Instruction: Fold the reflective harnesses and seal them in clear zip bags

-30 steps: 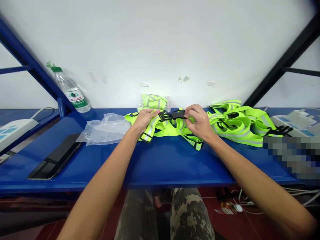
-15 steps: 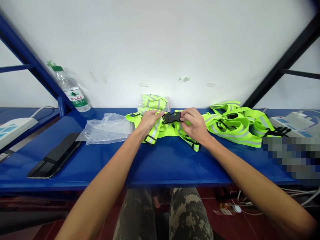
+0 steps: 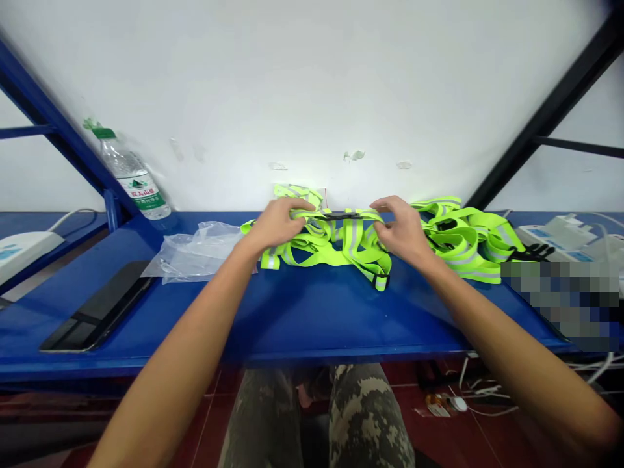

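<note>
Neon-yellow reflective straps (image 3: 353,240) lie bunched on the blue table, with a black buckle (image 3: 340,216) along their upper edge. To the left of the buckle, my left hand (image 3: 280,224) pinches the strap between thumb and fingers. My right hand (image 3: 400,227) grips the strap's other side, right of the buckle. The stretch between the hands is held roughly level. Below my right hand hangs a strap end with a small black slider (image 3: 381,282).
More neon straps (image 3: 468,244) with black clips lie at the right. Clear plastic bags (image 3: 195,253), a black phone (image 3: 95,312) and a water bottle (image 3: 139,179) are at the left. Packed straps (image 3: 297,192) lean by the wall. A power strip (image 3: 29,247) sits far left.
Both hands have moved apart, off the buckle and onto the strap on either side. The buckle now appears edge-on. The left slider is no longer visible.
</note>
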Motion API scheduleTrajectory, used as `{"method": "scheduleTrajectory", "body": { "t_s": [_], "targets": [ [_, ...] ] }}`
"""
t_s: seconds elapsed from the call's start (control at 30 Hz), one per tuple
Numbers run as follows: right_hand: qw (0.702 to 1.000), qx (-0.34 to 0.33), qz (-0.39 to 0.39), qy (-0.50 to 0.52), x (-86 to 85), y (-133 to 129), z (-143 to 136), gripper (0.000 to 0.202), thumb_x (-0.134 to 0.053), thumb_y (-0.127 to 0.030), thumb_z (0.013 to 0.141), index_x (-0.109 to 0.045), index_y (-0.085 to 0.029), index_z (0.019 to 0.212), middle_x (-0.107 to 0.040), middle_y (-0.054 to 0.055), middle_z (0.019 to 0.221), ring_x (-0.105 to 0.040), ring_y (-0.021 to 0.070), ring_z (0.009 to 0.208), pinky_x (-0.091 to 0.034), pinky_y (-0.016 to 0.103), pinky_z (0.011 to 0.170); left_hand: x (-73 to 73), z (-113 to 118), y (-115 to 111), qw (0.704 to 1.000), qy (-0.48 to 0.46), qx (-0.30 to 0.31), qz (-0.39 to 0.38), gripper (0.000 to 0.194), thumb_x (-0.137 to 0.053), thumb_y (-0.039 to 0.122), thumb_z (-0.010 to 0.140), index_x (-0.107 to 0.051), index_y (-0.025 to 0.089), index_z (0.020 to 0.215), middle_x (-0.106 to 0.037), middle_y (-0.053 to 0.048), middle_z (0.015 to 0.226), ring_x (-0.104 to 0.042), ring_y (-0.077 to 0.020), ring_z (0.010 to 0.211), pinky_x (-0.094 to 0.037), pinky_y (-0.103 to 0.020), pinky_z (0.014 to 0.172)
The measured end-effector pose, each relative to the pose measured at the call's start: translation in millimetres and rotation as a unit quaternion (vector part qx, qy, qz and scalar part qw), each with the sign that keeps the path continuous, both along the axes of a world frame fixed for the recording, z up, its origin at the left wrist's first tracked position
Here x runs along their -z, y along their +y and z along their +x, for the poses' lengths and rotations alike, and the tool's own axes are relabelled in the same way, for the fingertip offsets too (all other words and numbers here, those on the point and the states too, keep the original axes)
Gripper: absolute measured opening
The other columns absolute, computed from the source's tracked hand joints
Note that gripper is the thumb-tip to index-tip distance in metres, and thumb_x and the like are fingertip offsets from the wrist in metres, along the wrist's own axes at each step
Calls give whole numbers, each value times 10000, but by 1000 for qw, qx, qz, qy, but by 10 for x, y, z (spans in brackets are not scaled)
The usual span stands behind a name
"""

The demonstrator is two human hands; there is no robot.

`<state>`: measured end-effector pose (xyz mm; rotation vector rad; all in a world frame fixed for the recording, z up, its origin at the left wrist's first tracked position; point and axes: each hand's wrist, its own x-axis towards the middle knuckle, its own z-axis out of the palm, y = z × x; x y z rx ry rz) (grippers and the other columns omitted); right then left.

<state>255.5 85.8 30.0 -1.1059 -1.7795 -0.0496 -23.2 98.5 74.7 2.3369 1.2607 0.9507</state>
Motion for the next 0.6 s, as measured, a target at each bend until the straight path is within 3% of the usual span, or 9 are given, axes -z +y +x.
{"method": "scheduleTrajectory", "body": {
  "t_s": [0.13, 0.23, 0.43, 0.6],
  "targets": [
    [979, -11, -196, 60, -240, -31, 260, 205, -696, -234, 740, -701, -182, 938, -735, 95, 935, -701, 243, 756, -541, 370, 653, -351, -225, 119, 996, -15, -9, -87, 201, -629, 215, 699, -804, 202, 796, -724, -98, 735, -681, -258, 757, -528, -422, 822],
    [957, -50, -279, 59, -464, -41, 422, 204, -771, -358, 734, -734, -191, 846, -736, 85, 784, -690, 237, 706, -543, 368, 631, -555, -322, 188, 985, -21, -9, -168, 108, -674, 218, 662, -779, 193, 667, -697, -119, 696, -673, -258, 740, -528, -430, 800],
    [943, -49, -311, 109, -774, -14, 661, 294, -864, -419, 643, -756, -187, 786, -723, 62, 717, -636, 174, 626, -485, 297, 527, -753, -460, 344, 954, -17, 8, -301, 179, -769, 285, 582, -792, 182, 727, -724, -132, 829, -693, -287, 790, -538, -422, 766],
    [939, -82, -264, 203, -889, -44, 751, 362, -912, -407, 597, -729, -167, 797, -658, 25, 632, -594, 116, 522, -429, 254, 448, -879, -530, 363, 948, -31, -9, -316, 211, -816, 336, 592, -773, 172, 718, -688, -103, 776, -640, -224, 632, -495, -363, 629]
  ]
}}
